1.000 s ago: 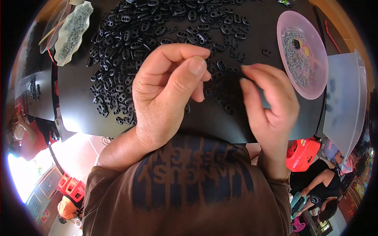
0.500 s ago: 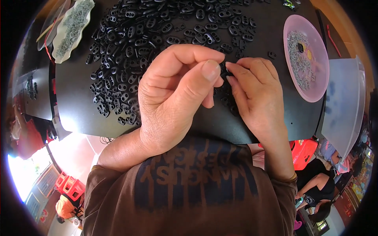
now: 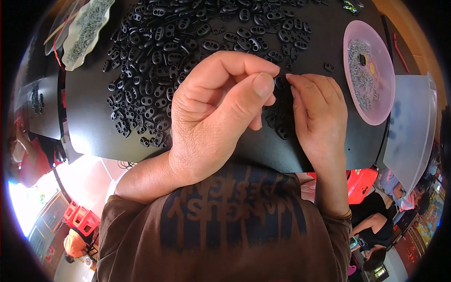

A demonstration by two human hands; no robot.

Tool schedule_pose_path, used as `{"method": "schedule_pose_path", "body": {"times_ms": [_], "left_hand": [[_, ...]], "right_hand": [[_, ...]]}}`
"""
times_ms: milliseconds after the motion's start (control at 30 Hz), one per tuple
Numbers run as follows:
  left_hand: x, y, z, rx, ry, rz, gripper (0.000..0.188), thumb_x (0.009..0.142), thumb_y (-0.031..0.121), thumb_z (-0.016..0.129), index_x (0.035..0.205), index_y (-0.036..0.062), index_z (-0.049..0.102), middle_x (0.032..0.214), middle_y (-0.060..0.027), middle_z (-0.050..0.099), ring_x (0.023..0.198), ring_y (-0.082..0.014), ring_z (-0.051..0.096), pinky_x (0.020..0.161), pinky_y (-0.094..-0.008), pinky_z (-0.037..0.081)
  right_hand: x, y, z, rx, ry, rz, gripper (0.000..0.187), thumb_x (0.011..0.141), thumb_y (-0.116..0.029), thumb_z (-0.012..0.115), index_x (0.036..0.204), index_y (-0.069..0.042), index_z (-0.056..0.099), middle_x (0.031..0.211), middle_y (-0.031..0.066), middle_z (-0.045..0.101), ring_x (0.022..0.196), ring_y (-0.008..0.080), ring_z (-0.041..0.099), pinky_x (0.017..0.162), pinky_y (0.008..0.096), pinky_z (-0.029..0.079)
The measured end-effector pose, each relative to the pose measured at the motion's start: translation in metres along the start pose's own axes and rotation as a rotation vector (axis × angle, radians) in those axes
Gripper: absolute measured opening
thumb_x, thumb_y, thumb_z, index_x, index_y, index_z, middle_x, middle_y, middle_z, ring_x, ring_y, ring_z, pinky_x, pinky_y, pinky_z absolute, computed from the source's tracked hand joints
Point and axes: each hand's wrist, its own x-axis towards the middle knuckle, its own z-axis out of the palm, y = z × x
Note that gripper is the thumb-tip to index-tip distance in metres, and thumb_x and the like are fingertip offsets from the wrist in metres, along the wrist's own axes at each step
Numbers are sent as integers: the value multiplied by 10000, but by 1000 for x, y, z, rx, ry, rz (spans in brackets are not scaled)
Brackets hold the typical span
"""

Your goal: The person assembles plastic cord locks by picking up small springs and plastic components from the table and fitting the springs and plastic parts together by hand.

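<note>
My left hand (image 3: pixel 221 113) is raised over the table, its thumb and index finger pressed together in a pinch. Whatever lies between those fingertips is hidden from here. Just past them a dark piece (image 3: pixel 280 83) shows, and I cannot tell whether it is held or lies on the table. Close by on the right, my right hand (image 3: pixel 322 113) has its fingers drawn together, the tips pointing at the left hand; their grip is too small to make out. Beneath and beyond both hands spread many black two-holed plastic cord locks (image 3: pixel 171 58), with several small ones (image 3: pixel 282 131) between the hands.
A pink oval bowl (image 3: pixel 386 101) with small metal springs stands at the right, near a translucent bin (image 3: pixel 411 122). At the far left a pale wavy-edged dish (image 3: pixel 70 61) also holds springs. One loose cord lock (image 3: pixel 329 67) lies by the bowl. Other people sit behind.
My right hand has drawn a little to the right, widening the gap between the hands. My left hand has shifted slightly right, still pinched.
</note>
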Motion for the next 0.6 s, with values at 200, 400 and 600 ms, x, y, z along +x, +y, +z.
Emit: {"method": "schedule_pose_path", "body": {"times_ms": [200, 400, 600], "left_hand": [[-1, 0, 1, -3, -15, -20, 171, 844, 122, 507, 944, -13, 536, 671, -45, 540, 492, -72, 435, 451, -177, 358], [-4, 4, 2, 185, -109, -1, 140, 830, 56, 500, 946, -16, 532, 711, -48, 553, 527, -64, 462, 479, -171, 374], [4, -10, 3, 630, -356, 633, 360, 580, -52, 677, 922, 4, 582, 745, -72, 539, 593, -166, 530, 504, -236, 429]], "right_hand": [[-2, 3, 1, 128, 55, 131, 252, 638, 70, 556, 878, -6, 577, 822, 112, 541, 715, 263, 532, 654, 322, 442], [-7, -11, -11, 662, 313, 365, 177, 745, 54, 572, 914, 2, 567, 850, 63, 561, 745, 117, 536, 650, 200, 424], [-22, -30, -17, 1589, 258, 774, 307, 753, 41, 584, 1048, 12, 508, 927, 57, 549, 802, 88, 527, 716, 190, 439]]}}
